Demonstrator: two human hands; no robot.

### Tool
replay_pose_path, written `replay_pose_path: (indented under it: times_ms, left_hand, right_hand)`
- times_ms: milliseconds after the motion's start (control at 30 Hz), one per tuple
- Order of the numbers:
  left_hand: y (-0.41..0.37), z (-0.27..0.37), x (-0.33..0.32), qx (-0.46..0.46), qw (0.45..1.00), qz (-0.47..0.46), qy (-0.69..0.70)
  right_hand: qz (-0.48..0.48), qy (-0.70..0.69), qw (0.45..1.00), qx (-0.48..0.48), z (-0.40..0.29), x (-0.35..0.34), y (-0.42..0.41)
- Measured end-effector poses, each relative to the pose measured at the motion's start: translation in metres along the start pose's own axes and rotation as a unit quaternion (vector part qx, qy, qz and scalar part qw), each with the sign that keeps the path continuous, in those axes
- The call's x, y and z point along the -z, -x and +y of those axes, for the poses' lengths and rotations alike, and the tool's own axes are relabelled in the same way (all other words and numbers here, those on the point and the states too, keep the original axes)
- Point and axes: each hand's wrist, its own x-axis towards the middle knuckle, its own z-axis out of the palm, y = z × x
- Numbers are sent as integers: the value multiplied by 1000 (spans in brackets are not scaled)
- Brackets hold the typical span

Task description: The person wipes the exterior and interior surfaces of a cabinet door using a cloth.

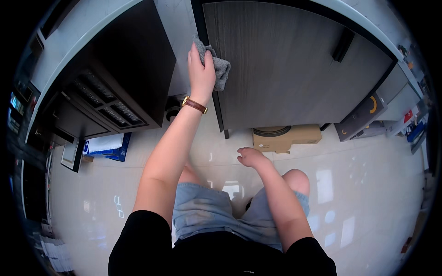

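Note:
My left hand [201,70], with a leather-strap watch on its wrist, grips a grey terry cloth [221,70]. The cloth rests at the dark left edge of a grey wood-grain cabinet [276,69], and part of it is hidden under the fingers. Lower down, my right hand [253,157] hangs over the floor with its fingers loosely bent and somewhat apart. Nothing shows in it. The nearest thing to it is a cardboard box [304,136] lying under the cabinet's lower edge.
A dark brown cabinet [138,62] with patterned glass panes stands to the left. Beneath it sits a blue box [119,151] with white material on top. Grey cartons [361,117] stand at the right. Glossy floor tiles [373,196] surround my bent legs.

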Motion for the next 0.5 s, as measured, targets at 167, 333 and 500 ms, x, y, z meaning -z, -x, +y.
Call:
replay_pose_path:
  times_ms: [167,333,500]
  left_hand:
    - [61,-40,32,165,968,-175,-75]
    - [79,17,64,161,964,-210,-41]
    - [93,43,77,234,920,-313,34]
  right_hand:
    - [83,-41,994,61,6,-6,24]
    - [199,-135,963,118,17,-2,41]
    - [257,-212,928,167,-8,2,45]
